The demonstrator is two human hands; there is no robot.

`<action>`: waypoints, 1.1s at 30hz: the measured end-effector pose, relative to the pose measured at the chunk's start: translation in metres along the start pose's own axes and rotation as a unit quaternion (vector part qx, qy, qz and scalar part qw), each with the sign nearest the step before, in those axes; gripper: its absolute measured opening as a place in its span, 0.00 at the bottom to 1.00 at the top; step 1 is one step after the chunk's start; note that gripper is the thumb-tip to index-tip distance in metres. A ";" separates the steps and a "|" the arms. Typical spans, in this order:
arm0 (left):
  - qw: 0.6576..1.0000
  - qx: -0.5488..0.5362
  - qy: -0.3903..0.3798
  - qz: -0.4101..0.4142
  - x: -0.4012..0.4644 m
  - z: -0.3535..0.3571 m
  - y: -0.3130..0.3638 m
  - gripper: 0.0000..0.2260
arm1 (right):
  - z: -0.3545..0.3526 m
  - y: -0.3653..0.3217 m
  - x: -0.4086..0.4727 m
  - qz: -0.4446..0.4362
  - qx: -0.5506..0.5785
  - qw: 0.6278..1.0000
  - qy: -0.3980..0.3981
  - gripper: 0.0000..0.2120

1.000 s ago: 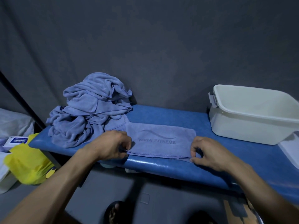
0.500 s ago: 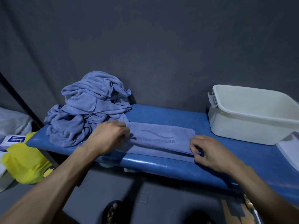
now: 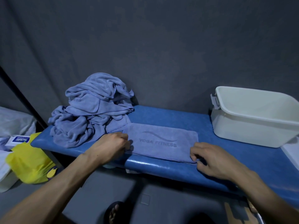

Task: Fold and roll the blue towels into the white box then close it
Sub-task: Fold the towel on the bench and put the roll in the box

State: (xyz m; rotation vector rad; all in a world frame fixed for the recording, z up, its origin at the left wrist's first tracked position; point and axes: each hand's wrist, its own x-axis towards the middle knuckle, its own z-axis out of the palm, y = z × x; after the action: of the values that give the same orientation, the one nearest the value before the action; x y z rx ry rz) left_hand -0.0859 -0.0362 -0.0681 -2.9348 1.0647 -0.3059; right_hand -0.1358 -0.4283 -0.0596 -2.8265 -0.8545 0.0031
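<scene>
I hold the folded towel (image 3: 161, 141) flat on the bench (image 3: 161, 168): left hand (image 3: 111, 145) and right hand (image 3: 212, 156) each pinching an end, squaring edges before rolling toward the box (image 3: 252, 126).

Both hands (image 3: 111, 147) (image 3: 210, 159) pinching folded towel (image 3: 161, 143) ends (white box (image 3: 252, 117) alongside).

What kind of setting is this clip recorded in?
Probably a gym or massage back room, though that is a guess. A padded blue bench stands against a dark fabric backdrop, and the folded towel on it reads YOGA FITNESS. A heap of matching towels and a white box sit beside it.
</scene>
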 end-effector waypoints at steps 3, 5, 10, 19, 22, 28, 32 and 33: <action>0.999 -0.031 -0.008 0.004 -0.005 -0.004 -0.004 0.05 | -0.002 0.002 -0.002 0.003 -0.004 1.000 -0.015 0.06; 0.998 -0.049 -0.024 0.009 -0.008 -0.008 -0.006 0.08 | -0.002 0.002 -0.003 0.003 -0.018 1.000 -0.016 0.08; 0.999 -0.040 -0.025 0.004 -0.006 -0.008 -0.002 0.16 | 0.006 -0.002 -0.003 0.004 -0.050 0.999 0.021 0.05; 0.995 -0.056 0.069 -0.047 -0.007 -0.015 0.012 0.10 | -0.001 -0.010 -0.004 0.049 0.073 0.989 0.122 0.10; 0.961 -0.216 0.139 -0.107 -0.005 -0.053 0.018 0.07 | -0.026 -0.009 -0.004 0.112 0.266 0.937 0.196 0.13; 0.905 -0.373 0.134 -0.153 0.018 -0.085 0.007 0.04 | -0.050 0.007 0.016 0.267 0.448 0.804 0.286 0.09; 0.929 -0.335 -0.002 -0.159 0.047 -0.042 -0.022 0.10 | -0.017 0.021 0.044 0.365 0.426 0.797 0.222 0.07; 0.931 -0.321 -0.047 -0.169 0.053 -0.027 -0.028 0.12 | -0.007 0.024 0.049 0.376 0.407 0.807 0.202 0.06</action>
State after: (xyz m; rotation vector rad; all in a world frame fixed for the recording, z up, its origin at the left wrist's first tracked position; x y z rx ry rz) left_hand -0.0335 -0.0467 -0.0302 -3.6657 0.7417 0.2402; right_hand -0.0812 -0.4225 -0.0542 -2.0109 0.3478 -0.0930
